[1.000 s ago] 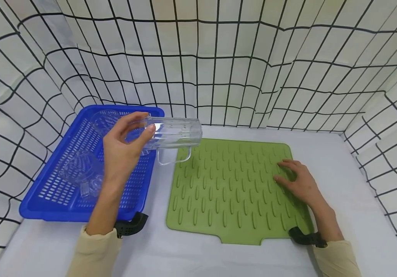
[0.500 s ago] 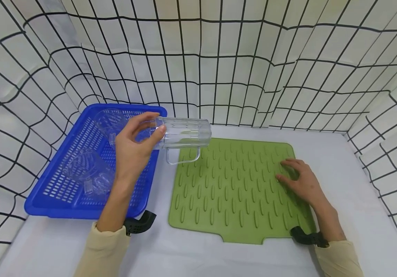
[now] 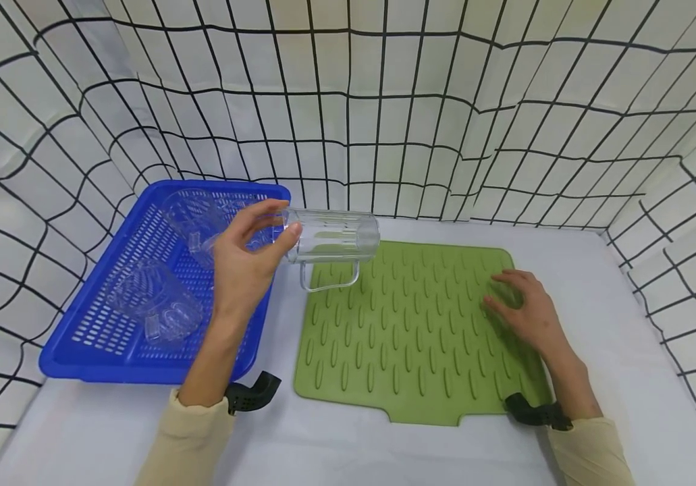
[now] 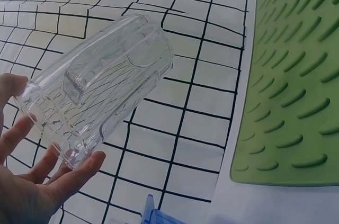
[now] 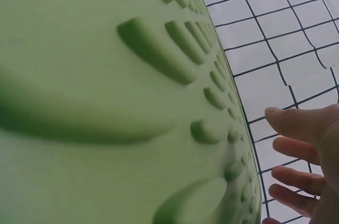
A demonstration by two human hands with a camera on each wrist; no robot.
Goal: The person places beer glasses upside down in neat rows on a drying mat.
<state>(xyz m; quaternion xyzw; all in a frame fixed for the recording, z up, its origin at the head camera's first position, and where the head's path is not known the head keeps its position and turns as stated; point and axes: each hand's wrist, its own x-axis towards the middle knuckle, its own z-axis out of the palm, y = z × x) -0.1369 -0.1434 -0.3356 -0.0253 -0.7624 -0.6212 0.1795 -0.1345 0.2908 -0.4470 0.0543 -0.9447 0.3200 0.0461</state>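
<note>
A clear mug (image 3: 335, 236) lies sideways in the air, its handle hanging down and its far end pointing right. My left hand (image 3: 244, 263) grips it by one end, thumb in front and fingers behind, as the left wrist view also shows around the clear mug (image 4: 100, 70). Below and to the right lies a green ridged mat (image 3: 408, 331). Over the mat's right edge my right hand (image 3: 526, 310) holds nothing, its fingers loosely bent. In the right wrist view, the fingers (image 5: 296, 150) stand apart from one another.
A blue perforated basket (image 3: 80, 364) stands on the left, with a clear mug (image 3: 156, 297) at its front and another clear mug (image 3: 192, 216) at its back. White cloth (image 3: 335, 452) covers the table. Black-lined white walls (image 3: 408, 121) rise behind and at both sides.
My left hand has carried the mug to the right, away from the basket and partly over the mat's left corner. The right hand has hardly moved.
</note>
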